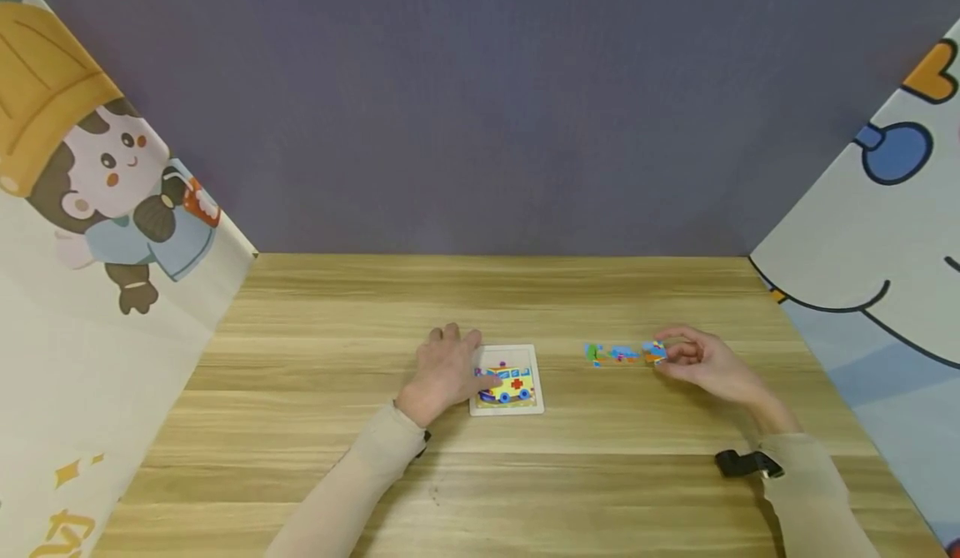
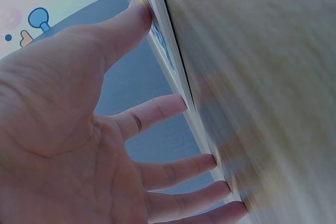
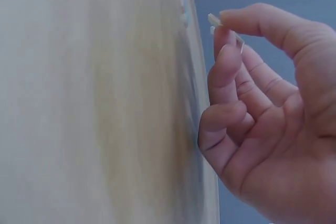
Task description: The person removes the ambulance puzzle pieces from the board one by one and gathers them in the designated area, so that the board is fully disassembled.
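Observation:
A square puzzle board with a yellow ambulance picture lies on the table; its upper part shows a bare pale area. The left hand rests at the board's left side, thumb on the picture, other fingers spread on the table; in the left wrist view the hand has its fingers extended. The right hand pinches a colourful puzzle piece between thumb and fingers. In the right wrist view the hand holds the thin piece edge-on. Left of it lie a blue-orange piece and a green-blue piece.
The wood-grain table meets a dark grey panel at the back. Side panels with cartoon pictures stand at left and right. A black band is on the right wrist.

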{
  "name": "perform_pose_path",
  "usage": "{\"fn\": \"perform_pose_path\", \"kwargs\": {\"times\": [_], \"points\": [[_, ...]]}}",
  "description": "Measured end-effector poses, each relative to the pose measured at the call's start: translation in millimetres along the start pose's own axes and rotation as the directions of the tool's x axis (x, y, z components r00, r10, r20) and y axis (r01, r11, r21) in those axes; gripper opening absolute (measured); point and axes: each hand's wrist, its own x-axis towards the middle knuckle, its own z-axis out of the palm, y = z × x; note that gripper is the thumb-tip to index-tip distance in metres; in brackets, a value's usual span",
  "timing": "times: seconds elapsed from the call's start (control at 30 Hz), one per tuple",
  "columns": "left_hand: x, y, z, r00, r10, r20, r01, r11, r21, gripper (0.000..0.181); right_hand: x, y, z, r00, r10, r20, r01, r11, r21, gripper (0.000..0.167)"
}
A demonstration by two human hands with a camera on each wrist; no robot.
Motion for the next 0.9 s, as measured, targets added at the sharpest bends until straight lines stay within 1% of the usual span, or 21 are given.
{"fn": "perform_pose_path", "kwargs": {"times": [0.2, 0.3, 0.37, 0.47, 0.63, 0.73, 0.9], "points": [[-1.3, -0.7, -0.9, 1.000, 0.006, -0.007, -0.006, 1.000, -0.006, 0.074, -2.1, 4.1, -4.1, 0.999, 0.035, -0.003, -0.035, 0.999, -0.022, 0.051], [-1.5, -1.2, -0.3, 1.000, 0.006, -0.009, -0.006, 1.000, -0.013, 0.074, -0.6, 2.6, -4.2, 0.998, 0.066, 0.024, -0.065, 0.997, -0.046, 0.053], [-1.3, -1.6, 0.4, 1.000, 0.006, -0.011, -0.006, 1.000, -0.015, 0.074, 1.1, 1.2, -2.8, 0.996, 0.082, 0.043, -0.078, 0.994, -0.079, 0.054], [-0.7, -1.8, 1.4, 1.000, 0.010, -0.017, -0.010, 1.000, -0.010, 0.074, 4.2, -0.1, -0.2, 0.993, 0.102, 0.054, -0.096, 0.989, -0.112, 0.055], [0.2, -1.4, 3.0, 1.000, 0.017, -0.021, -0.017, 1.000, -0.007, 0.075, 6.1, 1.0, 0.4, 0.995, 0.094, 0.035, -0.087, 0.980, -0.178, 0.045], [-0.1, -1.2, 3.3, 1.000, 0.018, -0.020, -0.018, 1.000, -0.011, 0.075, 5.9, 2.3, 0.4, 0.996, 0.089, 0.031, -0.082, 0.978, -0.190, 0.041], [-1.0, -0.8, 1.1, 1.000, 0.011, -0.014, -0.011, 1.000, 0.000, 0.075, 7.0, 3.7, 1.0, 0.996, 0.083, 0.033, -0.077, 0.983, -0.168, 0.047]]}}
